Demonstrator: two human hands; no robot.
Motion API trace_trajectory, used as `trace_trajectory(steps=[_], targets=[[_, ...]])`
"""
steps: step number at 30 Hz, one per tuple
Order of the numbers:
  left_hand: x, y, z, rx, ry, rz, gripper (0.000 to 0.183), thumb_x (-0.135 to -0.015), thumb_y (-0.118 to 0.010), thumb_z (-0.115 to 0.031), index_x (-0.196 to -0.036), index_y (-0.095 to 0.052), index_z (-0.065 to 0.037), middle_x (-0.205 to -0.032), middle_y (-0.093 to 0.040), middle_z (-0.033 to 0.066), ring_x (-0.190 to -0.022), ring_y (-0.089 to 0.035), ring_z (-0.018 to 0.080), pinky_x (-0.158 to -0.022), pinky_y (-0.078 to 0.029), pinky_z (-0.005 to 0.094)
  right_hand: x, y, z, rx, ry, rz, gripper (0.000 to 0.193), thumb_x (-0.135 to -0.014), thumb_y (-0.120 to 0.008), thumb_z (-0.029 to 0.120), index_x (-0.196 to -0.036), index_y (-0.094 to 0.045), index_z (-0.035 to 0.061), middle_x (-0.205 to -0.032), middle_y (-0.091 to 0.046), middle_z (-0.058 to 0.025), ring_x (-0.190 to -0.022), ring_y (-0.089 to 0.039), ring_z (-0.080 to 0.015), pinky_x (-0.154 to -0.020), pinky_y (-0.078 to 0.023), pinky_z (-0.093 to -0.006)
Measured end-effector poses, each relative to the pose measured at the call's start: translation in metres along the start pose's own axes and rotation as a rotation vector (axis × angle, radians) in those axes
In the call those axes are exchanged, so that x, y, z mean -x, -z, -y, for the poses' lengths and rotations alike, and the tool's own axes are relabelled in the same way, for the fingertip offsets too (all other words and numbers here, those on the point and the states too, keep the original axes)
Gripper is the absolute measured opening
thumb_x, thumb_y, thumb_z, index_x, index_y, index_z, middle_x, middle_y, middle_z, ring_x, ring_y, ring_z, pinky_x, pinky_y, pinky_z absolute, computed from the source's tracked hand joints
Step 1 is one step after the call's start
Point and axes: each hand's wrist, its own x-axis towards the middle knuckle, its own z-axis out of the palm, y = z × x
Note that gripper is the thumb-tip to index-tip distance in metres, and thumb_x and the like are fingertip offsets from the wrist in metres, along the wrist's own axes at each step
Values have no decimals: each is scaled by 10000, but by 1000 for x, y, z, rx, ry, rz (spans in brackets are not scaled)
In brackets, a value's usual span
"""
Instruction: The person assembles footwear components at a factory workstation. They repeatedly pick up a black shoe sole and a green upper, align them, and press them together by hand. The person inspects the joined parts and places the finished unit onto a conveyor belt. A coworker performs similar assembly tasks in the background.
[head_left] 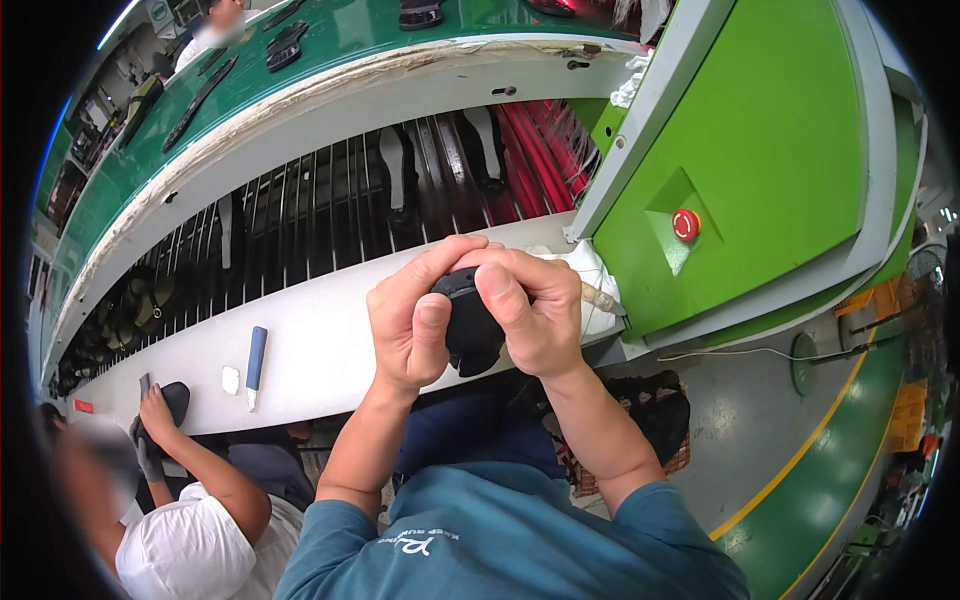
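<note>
My left hand [398,325] and my right hand [540,315] are both closed on a black shoe part [470,325] in front of my chest. Both thumbs press on its near face, while the other fingers curl over its top edge. Its lower end hangs free between my wrists, and my fingers hide parts of its sides. Behind my hands runs a pale ledge [320,300]. On it, to the left, lie a blue-handled tool [257,360] with a whitish tip and a small white lump [231,380]. A white cloth [590,265] sits just beyond my right hand.
Past the ledge, a conveyor of metal rods [300,210] carries dark shoe soles [394,165]. More black soles [285,45] lie on the green upper surface. A green machine panel with a red stop button [686,225] stands right. A co-worker [195,540] handles a dark piece at left.
</note>
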Motion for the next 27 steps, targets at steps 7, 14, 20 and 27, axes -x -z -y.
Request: trace_trajectory(steps=[7, 14, 20, 27], targets=[[-2, -2, -5, -3, -28, 32, 597, -1119, -571, -428, -1336, -707, 112, -1148, -800, 252, -1016, -812, 348, -901, -628, 388, 4, -3, 6, 80, 37, -42, 296, -1022, -815, 278, -1107, -780, -3, -863, -768, -73, -779, -710, -112, -717, -558, -276], [2, -2, 0, 67, -84, 21, 568, -1087, -629, -418, -1313, -723, 95, -1118, -807, 241, -985, -819, 349, -871, -644, 402, 3, -1, 11, 115, 88, 15, 283, -972, -856, 246, -1081, -805, -10, -880, -797, -92, -784, -765, -153, -728, -593, -289], [9, 5, 9, 180, -35, 24, 676, -1066, -658, -506, -1405, -664, 80, -1207, -792, 252, -1053, -808, 345, -926, -633, 409, 2, -10, 9, 92, 73, 13, 270, -989, -836, 224, -1108, -805, -16, -938, -825, -116, -835, -785, -165, -780, -616, -298], [62, 7, 57, -68, 202, 227, 1317, -506, -1117, -478, -1570, -476, -40, -1464, -618, 202, -1367, -642, 368, -1158, -500, 459, 12, 17, -4, -53, 25, 55, 552, -1096, -689, 499, -1141, -725, -50, -1012, -810, -253, -952, -818, -338, -885, -659, -448]])
